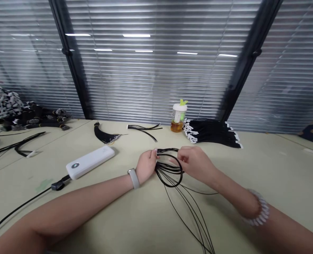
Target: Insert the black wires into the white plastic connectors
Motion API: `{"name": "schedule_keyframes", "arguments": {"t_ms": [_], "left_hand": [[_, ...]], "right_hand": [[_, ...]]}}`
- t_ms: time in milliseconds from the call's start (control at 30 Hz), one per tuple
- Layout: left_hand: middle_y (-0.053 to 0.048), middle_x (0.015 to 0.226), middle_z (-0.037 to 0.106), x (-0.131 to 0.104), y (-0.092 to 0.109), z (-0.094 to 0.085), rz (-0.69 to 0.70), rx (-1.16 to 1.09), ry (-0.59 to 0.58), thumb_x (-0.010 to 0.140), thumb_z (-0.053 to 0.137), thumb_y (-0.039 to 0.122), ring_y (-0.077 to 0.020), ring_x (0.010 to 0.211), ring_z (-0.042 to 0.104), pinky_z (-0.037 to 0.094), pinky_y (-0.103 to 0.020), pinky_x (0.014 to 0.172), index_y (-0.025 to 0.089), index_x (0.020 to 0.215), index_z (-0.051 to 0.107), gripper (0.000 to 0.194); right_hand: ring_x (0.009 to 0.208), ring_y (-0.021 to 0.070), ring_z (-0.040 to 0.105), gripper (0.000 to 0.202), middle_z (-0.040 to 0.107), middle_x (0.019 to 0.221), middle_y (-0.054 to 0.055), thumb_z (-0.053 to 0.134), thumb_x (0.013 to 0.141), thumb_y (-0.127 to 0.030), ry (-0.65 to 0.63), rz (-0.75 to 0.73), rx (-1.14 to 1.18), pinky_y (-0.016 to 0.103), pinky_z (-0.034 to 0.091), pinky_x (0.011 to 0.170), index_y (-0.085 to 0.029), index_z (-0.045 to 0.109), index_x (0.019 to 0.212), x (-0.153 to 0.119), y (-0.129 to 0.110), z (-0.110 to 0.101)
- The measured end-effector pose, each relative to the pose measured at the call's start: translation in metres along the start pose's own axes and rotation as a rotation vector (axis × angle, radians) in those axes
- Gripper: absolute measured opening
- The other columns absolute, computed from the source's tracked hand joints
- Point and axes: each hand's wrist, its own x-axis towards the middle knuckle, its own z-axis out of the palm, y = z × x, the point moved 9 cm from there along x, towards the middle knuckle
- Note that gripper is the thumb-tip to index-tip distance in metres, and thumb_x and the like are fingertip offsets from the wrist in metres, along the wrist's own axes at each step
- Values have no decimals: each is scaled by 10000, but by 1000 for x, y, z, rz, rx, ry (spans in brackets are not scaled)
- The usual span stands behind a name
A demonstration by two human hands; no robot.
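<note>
My left hand (pixel 146 165) grips a bundle of thin black cables (pixel 169 168) at its left end, thumb on top. The cables bend into a loop in front of the hand, and several loose strands trail down toward the front edge of the view. On the other side of the loop, my right hand (pixel 195 163) pinches the black cables with its thumb and fingers. A short black piece stretches between the two hands above the loop. Exactly which strands sit between the right fingertips is hidden.
A white power bank (pixel 90 162) with a plugged-in black cord lies left. Behind are a bundle of black wires (pixel 103 133), a short split harness (pixel 143 128), a drink cup (pixel 178 118) and stacked black cables with white connectors (pixel 212 132). More cable bundles (pixel 35 116) heap far left.
</note>
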Motion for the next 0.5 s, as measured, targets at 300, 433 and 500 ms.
{"name": "schedule_keyframes", "arguments": {"t_ms": [300, 433, 500], "left_hand": [[35, 445, 415, -10, -2, 7, -74, -53, -29, 865, 301, 472, -100, 353, 395, 331, -214, 356, 143, 703, 520, 427], [45, 430, 398, -12, 1, 7, -72, -41, -41, 867, 321, 444, -89, 338, 376, 306, -198, 340, 144, 700, 523, 398], [47, 424, 397, -13, 3, 8, -69, -43, -50, 866, 329, 446, -88, 337, 377, 303, -193, 338, 146, 701, 525, 395]], "right_hand": [[478, 76, 308, 367, 342, 490, -36, 427, 856, -328, -358, 207, 419, 220, 246, 437, -164, 439, 529, -35, -2, 64], [504, 79, 338, 270, 391, 524, -39, 439, 843, -297, -365, 201, 452, 216, 264, 457, -166, 480, 610, -34, -4, 74], [505, 82, 355, 253, 415, 525, -38, 422, 844, -268, -344, 184, 373, 222, 273, 472, -170, 461, 615, -32, -5, 71]]}}
